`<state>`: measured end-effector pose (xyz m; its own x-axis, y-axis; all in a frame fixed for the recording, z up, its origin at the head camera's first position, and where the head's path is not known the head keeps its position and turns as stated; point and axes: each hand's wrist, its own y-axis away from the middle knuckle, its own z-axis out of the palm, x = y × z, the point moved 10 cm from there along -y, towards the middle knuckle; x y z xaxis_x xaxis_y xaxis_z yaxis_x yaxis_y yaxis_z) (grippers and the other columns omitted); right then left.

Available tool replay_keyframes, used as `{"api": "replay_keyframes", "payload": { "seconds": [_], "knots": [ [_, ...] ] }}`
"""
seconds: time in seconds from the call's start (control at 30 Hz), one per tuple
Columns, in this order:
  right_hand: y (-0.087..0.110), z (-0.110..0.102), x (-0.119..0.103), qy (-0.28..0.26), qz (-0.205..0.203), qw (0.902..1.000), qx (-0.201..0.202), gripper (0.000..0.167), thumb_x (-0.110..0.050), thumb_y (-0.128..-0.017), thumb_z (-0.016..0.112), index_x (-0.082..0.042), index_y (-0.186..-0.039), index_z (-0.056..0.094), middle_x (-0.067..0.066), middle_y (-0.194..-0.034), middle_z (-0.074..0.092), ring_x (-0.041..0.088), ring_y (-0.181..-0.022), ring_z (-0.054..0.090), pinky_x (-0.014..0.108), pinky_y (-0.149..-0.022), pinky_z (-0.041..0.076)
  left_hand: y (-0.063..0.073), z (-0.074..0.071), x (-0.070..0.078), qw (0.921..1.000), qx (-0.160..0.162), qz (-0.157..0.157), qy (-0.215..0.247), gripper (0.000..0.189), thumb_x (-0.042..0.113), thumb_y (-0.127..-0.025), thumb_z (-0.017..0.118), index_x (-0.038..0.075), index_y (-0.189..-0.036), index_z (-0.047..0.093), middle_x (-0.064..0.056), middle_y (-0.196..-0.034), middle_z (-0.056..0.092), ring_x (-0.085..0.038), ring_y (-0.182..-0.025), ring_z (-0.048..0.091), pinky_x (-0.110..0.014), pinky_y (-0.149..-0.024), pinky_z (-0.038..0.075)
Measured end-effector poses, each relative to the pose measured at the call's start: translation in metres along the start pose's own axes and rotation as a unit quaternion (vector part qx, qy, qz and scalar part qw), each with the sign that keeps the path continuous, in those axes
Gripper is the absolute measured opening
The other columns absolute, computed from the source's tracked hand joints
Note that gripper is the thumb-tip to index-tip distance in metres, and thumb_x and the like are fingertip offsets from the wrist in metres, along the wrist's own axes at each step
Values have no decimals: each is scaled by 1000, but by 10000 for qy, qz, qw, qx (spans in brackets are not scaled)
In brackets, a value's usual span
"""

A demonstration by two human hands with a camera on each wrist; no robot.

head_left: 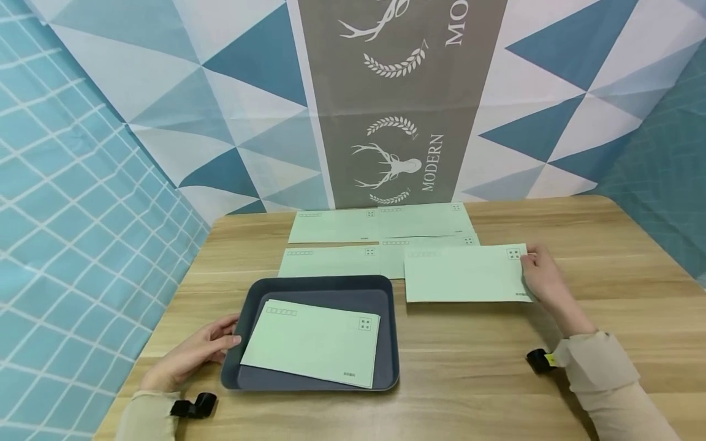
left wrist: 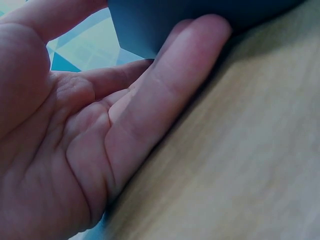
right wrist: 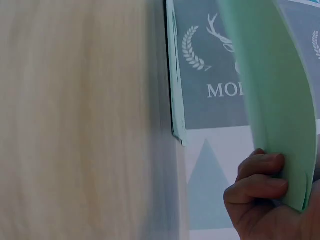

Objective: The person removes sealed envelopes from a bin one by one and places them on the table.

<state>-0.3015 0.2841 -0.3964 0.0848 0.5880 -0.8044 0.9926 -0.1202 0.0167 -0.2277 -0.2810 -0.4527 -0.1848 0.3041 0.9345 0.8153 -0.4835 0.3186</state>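
My right hand (head_left: 543,278) pinches the right end of a pale green envelope (head_left: 466,274) and holds it above the table. Thumb and curled fingers grip its end in the right wrist view, where the envelope (right wrist: 280,100) bends slightly. At the left end of a dark blue-grey tray (head_left: 314,285), my left hand (head_left: 201,349) holds the edge, thumb at the rim. From the left wrist, the other fingers (left wrist: 165,85) reach against the tray's outer wall (left wrist: 145,30), low over the wood. Inside the tray lies a slightly fanned stack of green envelopes (head_left: 314,343).
Behind the tray, several more green envelopes (head_left: 333,226) lie in two overlapping rows toward the table's back edge. The held envelope overlaps the front row in the head view. A patterned cloth (head_left: 408,159) hangs behind the wooden table (head_left: 452,373).
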Motion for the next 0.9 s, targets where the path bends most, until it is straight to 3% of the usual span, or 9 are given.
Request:
{"api": "replay_keyframes", "payload": {
  "seconds": [0.23, 0.43, 0.6, 0.73, 0.9],
  "knots": [
    [1, 20, -2, -27, -151, 9973, -715, 43, -12, -99, 18, 20, -127, 21, 34, -114, 41, 16, -80, 49, 20, -60, 45, 0, 0, -1, 9999, 48, -126, 37, 67, 15, -96, 42, -10, -141, -1, -16, -127, 42, -24, -95, 61, -41, -76, 53],
    [8, 36, -4, 49, -159, 9930, -1166, 36, -10, -99, 19, 17, -121, 25, 31, -115, 38, 24, -88, 48, 21, -64, 43, -2, -1, -4, 9998, 44, -198, -36, 66, 17, -96, 42, -10, -141, 1, -12, -123, 45, -25, -94, 61, -42, -76, 53],
    [13, 42, -3, 279, -311, 9875, -1519, 24, -6, -98, 26, 13, -110, 32, 24, -103, 42, 24, -85, 43, 23, -65, 37, -4, -2, -5, 9997, 89, -231, -23, 66, 17, -96, 43, -8, -142, 3, -13, -126, 43, -25, -96, 61, -43, -77, 52],
    [14, 44, 2, 539, -352, 9819, -1780, 15, -5, -95, 35, 9, -101, 38, 14, -89, 43, 19, -74, 39, 24, -59, 34, -4, -1, -3, 9999, 15, -101, 30, 66, 15, -96, 42, -11, -141, 1, -12, -126, 45, -25, -96, 61, -43, -76, 53],
    [14, 45, 5, 533, -289, 9807, -1860, 11, -4, -94, 39, 6, -95, 37, 9, -82, 38, 13, -63, 32, 22, -52, 30, -2, -1, -3, 9998, 37, -190, -21, 66, 16, -96, 42, -10, -141, 2, -8, -120, 47, -24, -93, 62, -42, -75, 53]
  ]
}}
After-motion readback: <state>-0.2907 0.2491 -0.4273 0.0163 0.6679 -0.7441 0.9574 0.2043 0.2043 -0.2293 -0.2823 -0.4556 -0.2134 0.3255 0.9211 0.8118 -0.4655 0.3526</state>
